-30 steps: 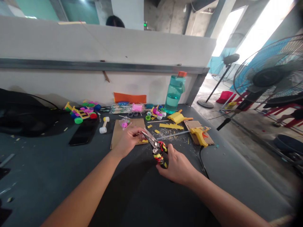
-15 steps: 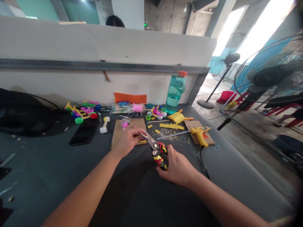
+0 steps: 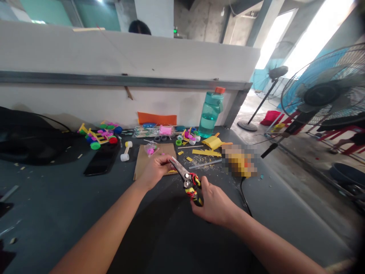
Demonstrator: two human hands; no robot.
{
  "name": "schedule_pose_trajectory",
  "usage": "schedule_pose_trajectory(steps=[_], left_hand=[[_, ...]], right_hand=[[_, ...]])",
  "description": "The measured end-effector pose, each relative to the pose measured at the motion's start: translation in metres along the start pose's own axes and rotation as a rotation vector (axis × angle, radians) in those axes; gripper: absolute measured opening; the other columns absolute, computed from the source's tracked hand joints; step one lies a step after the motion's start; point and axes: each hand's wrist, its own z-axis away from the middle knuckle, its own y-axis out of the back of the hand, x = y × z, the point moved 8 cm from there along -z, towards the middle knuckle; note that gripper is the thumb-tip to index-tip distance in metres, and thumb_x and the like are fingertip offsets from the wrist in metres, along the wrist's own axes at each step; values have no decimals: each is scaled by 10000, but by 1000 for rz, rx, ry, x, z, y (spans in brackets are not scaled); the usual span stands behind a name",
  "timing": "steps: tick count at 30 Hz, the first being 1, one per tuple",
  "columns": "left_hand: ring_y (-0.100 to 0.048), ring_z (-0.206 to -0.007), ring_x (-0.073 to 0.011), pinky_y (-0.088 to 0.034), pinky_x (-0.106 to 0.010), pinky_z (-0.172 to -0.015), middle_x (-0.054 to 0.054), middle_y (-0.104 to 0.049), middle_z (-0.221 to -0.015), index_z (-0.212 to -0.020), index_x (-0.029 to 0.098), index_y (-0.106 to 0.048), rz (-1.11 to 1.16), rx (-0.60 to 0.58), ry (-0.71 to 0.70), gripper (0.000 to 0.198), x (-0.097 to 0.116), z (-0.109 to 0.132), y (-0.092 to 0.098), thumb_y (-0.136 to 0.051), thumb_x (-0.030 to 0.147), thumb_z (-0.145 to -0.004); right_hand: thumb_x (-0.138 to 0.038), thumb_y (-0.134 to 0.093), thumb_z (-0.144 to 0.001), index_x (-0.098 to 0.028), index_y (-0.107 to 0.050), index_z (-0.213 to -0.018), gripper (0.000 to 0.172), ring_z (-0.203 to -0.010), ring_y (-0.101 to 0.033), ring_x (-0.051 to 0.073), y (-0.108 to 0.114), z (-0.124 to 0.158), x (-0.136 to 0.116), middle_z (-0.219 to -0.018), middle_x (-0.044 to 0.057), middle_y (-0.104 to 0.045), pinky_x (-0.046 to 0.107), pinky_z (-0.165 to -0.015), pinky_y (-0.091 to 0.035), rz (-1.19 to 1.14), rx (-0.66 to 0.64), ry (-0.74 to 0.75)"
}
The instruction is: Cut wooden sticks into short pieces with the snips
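Note:
My right hand is wrapped round the red, yellow and black handles of a pair of cutters. Their metal blades point up and left to the fingertips of my left hand. Those fingers are pinched together at the blade tips, and what they hold is too small to make out. Under and behind my left hand lies a piece of cardboard, with a small clear bag holding something pink on it. Yellow strips and scattered crumbs lie just beyond the cutters.
A teal bottle stands at the back right, near a blurred-out yellow object with a black cord. Colourful toy parts and a black phone lie at left. A large fan stands beyond the table's right edge.
The cutters' blades have closed up somewhat near my left fingertips. My right hand has shifted very slightly; my left hand has barely moved.

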Motion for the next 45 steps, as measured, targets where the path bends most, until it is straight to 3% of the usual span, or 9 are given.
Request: schedule_pose_trajectory(steps=[6, 17, 28, 35, 40, 45], left_hand=[[-536, -677, -112, -451, -232, -663, 5, -578, -673, -688, 143, -637, 4, 5, 11, 158, 1, 0, -1, -689, 289, -715], [-583, -727, -117, -484, -250, -716, -2, -617, -741, -710, 159, -643, 94, -19, 24, 127, 0, 0, -6, -680, 279, -732], [-541, -693, -122, -462, -238, -664, -7, -571, -699, -707, 145, -645, -40, -9, -3, 149, 3, -1, 1, -694, 286, -706], [-504, -640, -102, -443, -238, -652, 1, -548, -654, -697, 141, -603, 36, -26, 31, 198, 8, 2, -13, -605, 317, -786], [-488, -624, -100, -431, -239, -651, -3, -533, -657, -746, 142, -594, 75, -50, 40, 212, 12, 5, -18, -545, 329, -833], [-471, -616, -98, -414, -228, -636, 18, -462, -618, -698, 146, -540, 141, -63, 57, 244, 8, 5, -17, -529, 341, -845]], right_hand=[[-357, -536, -715, -201, -343, -871, 293, -560, -549, 160, -4, -3, 4, -666, 9, -551, 239, -498, -285, -12, 23, 32], [-467, -566, -680, -195, -356, -901, 408, -649, -601, 211, -4, -4, 0, -750, 56, -599, 269, -552, -354, -25, 90, 42], [-404, -550, -717, -200, -356, -874, 323, -551, -539, 156, -5, -2, 1, -666, 12, -553, 238, -503, -286, -26, 11, 25], [-302, -521, -731, -215, -334, -850, 238, -565, -497, 144, -4, -8, 7, -637, -24, -517, 236, -523, -302, -225, 60, 28], [-315, -538, -709, -226, -352, -837, 242, -610, -506, 143, 6, -10, 18, -693, -28, -553, 234, -541, -329, -421, 86, -58], [-342, -574, -683, -231, -338, -857, 313, -601, -498, 146, 6, -8, 14, -672, -40, -528, 240, -550, -325, -377, 83, -33]])
